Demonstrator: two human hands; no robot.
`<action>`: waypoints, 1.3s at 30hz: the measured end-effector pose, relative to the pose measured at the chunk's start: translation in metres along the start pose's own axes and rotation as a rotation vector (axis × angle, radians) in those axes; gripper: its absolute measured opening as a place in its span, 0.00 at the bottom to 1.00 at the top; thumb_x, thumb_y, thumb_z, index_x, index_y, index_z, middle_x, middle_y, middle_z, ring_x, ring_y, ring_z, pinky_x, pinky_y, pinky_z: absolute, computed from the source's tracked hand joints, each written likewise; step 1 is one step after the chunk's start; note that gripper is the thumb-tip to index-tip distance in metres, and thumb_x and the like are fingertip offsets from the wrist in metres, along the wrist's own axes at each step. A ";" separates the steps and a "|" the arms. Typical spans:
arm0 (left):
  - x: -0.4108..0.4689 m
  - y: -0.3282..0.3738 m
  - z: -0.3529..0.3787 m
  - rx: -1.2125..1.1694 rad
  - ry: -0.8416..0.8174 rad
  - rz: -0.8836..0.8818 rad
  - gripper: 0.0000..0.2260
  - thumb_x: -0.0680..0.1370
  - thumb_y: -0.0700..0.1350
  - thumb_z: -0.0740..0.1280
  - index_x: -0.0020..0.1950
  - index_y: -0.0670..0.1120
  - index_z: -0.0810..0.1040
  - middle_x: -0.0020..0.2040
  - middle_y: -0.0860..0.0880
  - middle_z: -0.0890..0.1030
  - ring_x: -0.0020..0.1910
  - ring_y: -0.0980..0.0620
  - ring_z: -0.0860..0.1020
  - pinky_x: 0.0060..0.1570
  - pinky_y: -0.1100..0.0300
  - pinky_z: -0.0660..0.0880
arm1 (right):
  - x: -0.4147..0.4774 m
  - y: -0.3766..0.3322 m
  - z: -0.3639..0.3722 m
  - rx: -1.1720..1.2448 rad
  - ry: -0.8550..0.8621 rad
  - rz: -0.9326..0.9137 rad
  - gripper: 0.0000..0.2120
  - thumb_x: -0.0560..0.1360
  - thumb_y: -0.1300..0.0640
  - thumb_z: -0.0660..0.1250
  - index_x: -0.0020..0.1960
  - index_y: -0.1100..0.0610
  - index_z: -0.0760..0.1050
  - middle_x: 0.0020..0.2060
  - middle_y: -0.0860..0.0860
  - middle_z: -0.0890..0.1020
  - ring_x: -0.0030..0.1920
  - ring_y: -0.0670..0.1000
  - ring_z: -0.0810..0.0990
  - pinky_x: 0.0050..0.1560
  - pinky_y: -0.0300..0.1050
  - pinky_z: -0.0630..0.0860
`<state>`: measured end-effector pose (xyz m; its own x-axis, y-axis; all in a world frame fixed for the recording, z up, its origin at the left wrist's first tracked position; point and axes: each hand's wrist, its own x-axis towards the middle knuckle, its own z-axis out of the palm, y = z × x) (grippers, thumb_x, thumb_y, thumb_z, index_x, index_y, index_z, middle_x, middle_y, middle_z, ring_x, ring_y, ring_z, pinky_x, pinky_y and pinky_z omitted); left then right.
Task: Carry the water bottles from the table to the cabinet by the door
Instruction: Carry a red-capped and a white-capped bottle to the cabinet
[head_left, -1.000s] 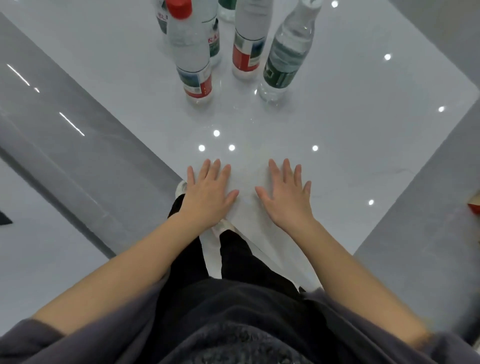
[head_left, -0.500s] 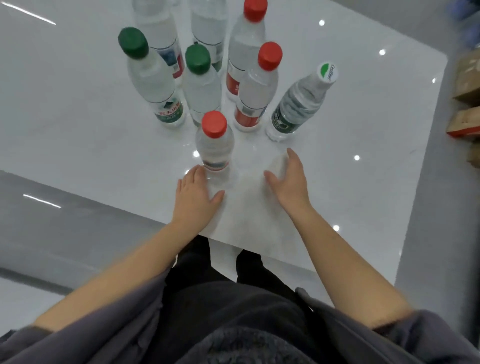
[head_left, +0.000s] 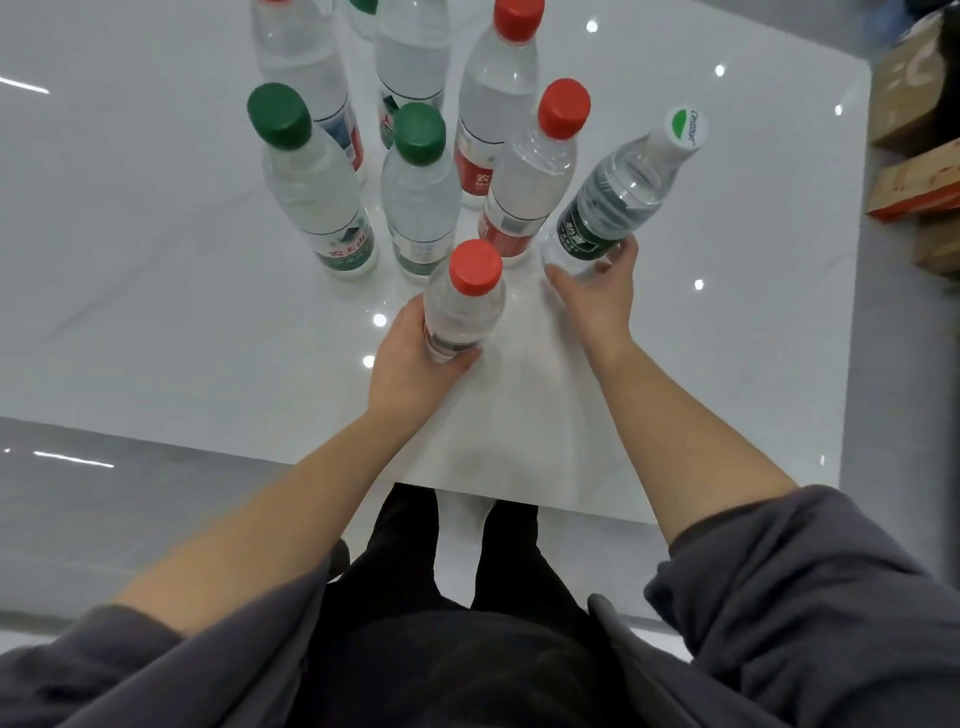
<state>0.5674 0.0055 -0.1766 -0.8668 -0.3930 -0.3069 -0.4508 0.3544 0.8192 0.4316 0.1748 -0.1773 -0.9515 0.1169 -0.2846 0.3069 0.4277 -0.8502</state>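
Note:
Several clear water bottles stand in a cluster on a glossy white table (head_left: 156, 322). My left hand (head_left: 415, 358) wraps around the base of the nearest one, a small red-capped bottle (head_left: 464, 301), which stands upright on the table. My right hand (head_left: 597, 296) grips the lower part of the dark-green-labelled bottle with a white and green cap (head_left: 618, 202), which leans right. Behind them stand two green-capped bottles (head_left: 311, 187) (head_left: 420, 192) and two more red-capped bottles (head_left: 530, 176) (head_left: 493, 98). The cabinet is not in view.
The table's near edge runs just in front of my legs, with its right corner at the upper right. Cardboard boxes (head_left: 914, 156) lie on the grey floor beyond that right edge. More bottles are cut off at the top of the frame.
Both hands have moved forward from lying flat on the table. The left has closed on the near red-capped bottle and the right on the green-labelled bottle. The view has tilted up.

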 end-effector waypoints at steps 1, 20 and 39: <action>0.000 0.000 -0.001 0.007 -0.009 0.010 0.27 0.69 0.52 0.77 0.65 0.49 0.72 0.60 0.52 0.78 0.58 0.52 0.76 0.54 0.58 0.72 | 0.003 -0.001 0.002 -0.004 0.011 -0.012 0.37 0.67 0.58 0.78 0.71 0.57 0.63 0.56 0.42 0.75 0.53 0.39 0.77 0.53 0.28 0.73; 0.012 -0.010 -0.009 -0.002 -0.151 0.081 0.29 0.68 0.48 0.79 0.65 0.45 0.74 0.55 0.56 0.77 0.54 0.56 0.76 0.48 0.74 0.67 | -0.080 0.037 -0.001 0.024 0.098 0.083 0.26 0.62 0.54 0.79 0.58 0.55 0.76 0.50 0.45 0.84 0.50 0.43 0.83 0.52 0.42 0.79; -0.044 -0.002 0.060 0.190 -0.455 0.261 0.27 0.67 0.52 0.77 0.63 0.47 0.75 0.52 0.54 0.81 0.48 0.56 0.78 0.44 0.69 0.70 | -0.187 0.120 -0.077 0.096 0.291 0.275 0.24 0.65 0.57 0.80 0.59 0.58 0.78 0.48 0.46 0.84 0.46 0.37 0.80 0.45 0.23 0.71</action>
<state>0.5937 0.0730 -0.1933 -0.9405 0.1189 -0.3182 -0.2029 0.5544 0.8071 0.6447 0.2732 -0.1918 -0.7961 0.4695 -0.3819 0.5385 0.2615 -0.8010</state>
